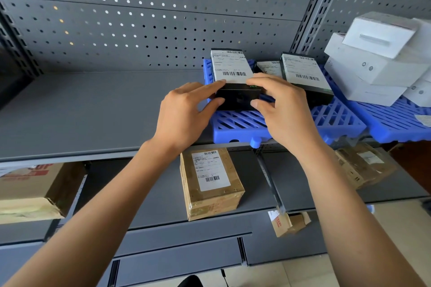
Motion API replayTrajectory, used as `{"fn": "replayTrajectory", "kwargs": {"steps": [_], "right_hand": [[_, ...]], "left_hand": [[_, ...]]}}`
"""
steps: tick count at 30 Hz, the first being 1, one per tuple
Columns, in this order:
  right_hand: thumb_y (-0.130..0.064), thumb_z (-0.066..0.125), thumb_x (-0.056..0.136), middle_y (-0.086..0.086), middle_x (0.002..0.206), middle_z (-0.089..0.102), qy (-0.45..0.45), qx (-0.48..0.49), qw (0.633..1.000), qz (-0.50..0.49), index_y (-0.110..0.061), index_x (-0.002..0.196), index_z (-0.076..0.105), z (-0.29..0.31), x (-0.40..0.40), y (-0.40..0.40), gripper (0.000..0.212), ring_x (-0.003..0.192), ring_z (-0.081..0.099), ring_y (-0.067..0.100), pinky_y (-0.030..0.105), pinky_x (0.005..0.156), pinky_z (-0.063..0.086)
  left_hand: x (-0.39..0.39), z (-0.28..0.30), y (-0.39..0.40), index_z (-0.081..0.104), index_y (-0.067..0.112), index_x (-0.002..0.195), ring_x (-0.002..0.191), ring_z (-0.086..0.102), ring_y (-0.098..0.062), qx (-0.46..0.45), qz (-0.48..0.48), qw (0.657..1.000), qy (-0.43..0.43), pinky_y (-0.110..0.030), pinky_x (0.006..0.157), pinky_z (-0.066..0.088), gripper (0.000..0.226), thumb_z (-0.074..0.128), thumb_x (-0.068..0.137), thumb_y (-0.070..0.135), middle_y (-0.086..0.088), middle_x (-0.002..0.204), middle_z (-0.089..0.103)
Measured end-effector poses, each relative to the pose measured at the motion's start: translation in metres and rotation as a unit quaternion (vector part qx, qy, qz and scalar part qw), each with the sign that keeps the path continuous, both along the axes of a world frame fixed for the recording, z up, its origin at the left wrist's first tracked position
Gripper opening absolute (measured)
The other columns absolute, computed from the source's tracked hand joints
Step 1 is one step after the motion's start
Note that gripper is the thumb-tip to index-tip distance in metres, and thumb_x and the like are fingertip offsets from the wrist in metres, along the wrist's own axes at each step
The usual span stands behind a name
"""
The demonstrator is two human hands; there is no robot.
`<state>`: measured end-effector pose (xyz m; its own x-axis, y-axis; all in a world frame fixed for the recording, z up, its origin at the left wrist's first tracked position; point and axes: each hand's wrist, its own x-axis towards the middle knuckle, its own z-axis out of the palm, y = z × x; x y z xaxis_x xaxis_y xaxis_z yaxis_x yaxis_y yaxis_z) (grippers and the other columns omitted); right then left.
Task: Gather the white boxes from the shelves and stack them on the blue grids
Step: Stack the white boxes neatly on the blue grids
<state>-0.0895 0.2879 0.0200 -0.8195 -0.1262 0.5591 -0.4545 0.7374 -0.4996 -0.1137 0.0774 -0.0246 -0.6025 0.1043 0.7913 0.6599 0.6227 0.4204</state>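
**Black labelled box held on blue grid, both hands**

The black box (235, 79) lies flat on the near blue grid (242, 127), which sits on the grey shelf (93, 105). Its long axis runs front to back, label face up, short end toward the person.

The left hand (186, 116) grips the near left corner, forefinger on top, thumb on the end face. The right hand (282, 112) grips the near right corner likewise. Both forearms reach up and forward.

White boxes (373, 63) are stacked on the right blue grid (396, 123).

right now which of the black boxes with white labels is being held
The leftmost black box with white label, gripped by both hands; the others sit untouched to its right.
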Motion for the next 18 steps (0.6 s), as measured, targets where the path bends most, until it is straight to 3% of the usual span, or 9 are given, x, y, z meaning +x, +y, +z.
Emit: {"fn": "replayTrajectory", "kwargs": {"steps": [9, 14, 18], "right_hand": [[0.002, 0.069, 0.089, -0.006, 0.138, 0.061, -0.024, -0.008, 1.000, -0.003, -0.016, 0.130, 0.067, -0.0006, -0.0018, 0.0024, 0.045, 0.126, 0.052, 0.001, 0.011, 0.107, 0.038], [0.002, 0.069, 0.089, -0.006, 0.138, 0.061, -0.025, -0.011, 1.000, 0.015, -0.014, 0.130, 0.067, 0.0001, -0.0019, 0.0040, 0.045, 0.123, 0.057, 0.004, 0.028, 0.104, 0.049], [-0.005, 0.069, 0.091, -0.007, 0.137, 0.061, -0.008, -0.004, 1.000, 0.021, -0.013, 0.130, 0.066, -0.0002, -0.0003, 0.0032, 0.040, 0.115, 0.061, 0.010, 0.031, 0.096, 0.054]], "left_hand": [[0.0004, 0.0035, -0.0004, 0.070, 0.018, 0.127, 0.080, 0.067, -0.020, 0.015, 0.005, 0.999, -0.041, -0.044, 0.072, 0.058, 0.040, 0.071, 0.092, 0.035, 0.001, 0.094, 0.074], [0.0011, 0.0034, -0.0003, 0.071, 0.017, 0.126, 0.078, 0.065, -0.019, 0.004, 0.009, 0.999, -0.035, -0.043, 0.069, 0.058, 0.037, 0.072, 0.092, 0.033, 0.001, 0.094, 0.074], [0.0008, 0.0046, -0.0010, 0.072, 0.019, 0.125, 0.079, 0.063, -0.013, 0.004, 0.009, 0.999, -0.040, -0.039, 0.071, 0.057, 0.036, 0.073, 0.091, 0.033, 0.004, 0.095, 0.073]]}}
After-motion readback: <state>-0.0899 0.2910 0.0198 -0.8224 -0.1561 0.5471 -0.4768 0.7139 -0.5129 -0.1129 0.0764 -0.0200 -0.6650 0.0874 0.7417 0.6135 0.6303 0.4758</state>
